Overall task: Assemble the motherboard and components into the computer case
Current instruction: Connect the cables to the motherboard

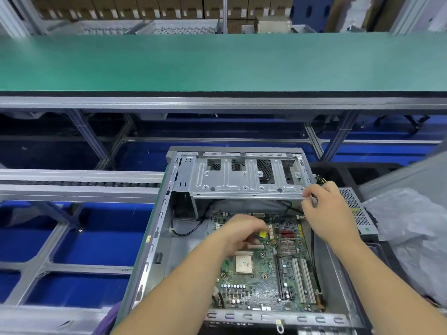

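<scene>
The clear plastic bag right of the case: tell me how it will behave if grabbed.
The plastic bag is crumpled and translucent, so it is probably thin, floppy and very light. It would likely collapse and crinkle in the hand rather than keep its shape. It slumps beside the computer case, so a push would probably only bunch it up; whether anything is inside cannot be told.

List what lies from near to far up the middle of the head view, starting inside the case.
Green motherboard → square silver processor → grey metal drive cage → long green conveyor belt → brown cardboard boxes.
</scene>
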Tool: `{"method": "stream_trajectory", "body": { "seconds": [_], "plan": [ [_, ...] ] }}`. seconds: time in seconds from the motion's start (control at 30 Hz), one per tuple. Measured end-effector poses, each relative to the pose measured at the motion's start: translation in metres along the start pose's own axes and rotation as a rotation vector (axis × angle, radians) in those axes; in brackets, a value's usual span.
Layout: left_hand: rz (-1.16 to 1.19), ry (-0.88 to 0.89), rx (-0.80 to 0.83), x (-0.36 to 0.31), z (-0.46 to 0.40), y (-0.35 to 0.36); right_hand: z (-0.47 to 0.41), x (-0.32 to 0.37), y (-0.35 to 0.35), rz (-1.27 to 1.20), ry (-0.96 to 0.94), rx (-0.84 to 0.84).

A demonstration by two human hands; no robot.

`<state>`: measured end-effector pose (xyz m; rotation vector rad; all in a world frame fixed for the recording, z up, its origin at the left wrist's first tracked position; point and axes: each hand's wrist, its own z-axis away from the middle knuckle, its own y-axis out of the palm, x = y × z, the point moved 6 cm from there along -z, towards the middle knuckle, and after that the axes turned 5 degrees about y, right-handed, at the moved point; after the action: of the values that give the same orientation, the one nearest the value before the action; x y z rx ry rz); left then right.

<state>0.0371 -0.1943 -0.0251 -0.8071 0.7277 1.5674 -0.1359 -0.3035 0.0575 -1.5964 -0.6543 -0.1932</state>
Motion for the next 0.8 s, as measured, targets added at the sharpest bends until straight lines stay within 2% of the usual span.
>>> {"method": "stream_trajectory", "body": {
  "seconds": [0.1,0.17,0.23,0.27,0.3,0.33,0.43,0.53,0.63,0.7,0.77,0.8],
  "plan": [
    [0.106,0.12,-0.113,-0.01,0.005,-0.02,0.0,0.001,-0.001,0.017,0.003,0.002],
    [0.367,0.178,-0.158,-0.014,0.009,-0.025,0.0,0.001,-0.001,0.028,0.008,0.006],
    [0.603,0.149,-0.12,-0.014,0.014,-0.025,0.0,0.001,-0.001,0.032,0.014,0.01],
    [0.615,0.117,-0.109,-0.012,0.016,-0.026,0.001,0.0,-0.001,0.032,0.014,0.012],
    [0.525,0.083,-0.129,-0.009,0.018,-0.03,0.001,0.0,0.0,0.033,0.012,0.012],
    [0.321,0.063,-0.186,-0.007,0.021,-0.04,0.0,-0.001,0.0,0.04,0.01,0.011],
    [-0.439,0.09,-0.422,-0.017,0.04,-0.089,0.0,0.002,0.0,0.079,-0.003,-0.005],
    [-0.847,0.044,-0.48,-0.019,0.056,-0.12,0.002,0.01,-0.001,0.23,-0.063,-0.047],
    [-1.099,-0.059,-0.447,-0.004,0.064,-0.116,0.006,0.019,-0.005,0.523,-0.121,-0.089],
    [-1.181,-0.109,-0.419,0.009,0.066,-0.109,0.015,0.036,-0.007,0.65,-0.237,-0.126],
    [-1.208,-0.162,-0.296,0.023,0.062,-0.104,0.032,0.062,0.003,0.616,-0.398,-0.099],
    [-1.203,-0.175,-0.235,0.028,0.06,-0.101,0.042,0.075,0.016,0.539,-0.453,-0.021]
  ]
}}
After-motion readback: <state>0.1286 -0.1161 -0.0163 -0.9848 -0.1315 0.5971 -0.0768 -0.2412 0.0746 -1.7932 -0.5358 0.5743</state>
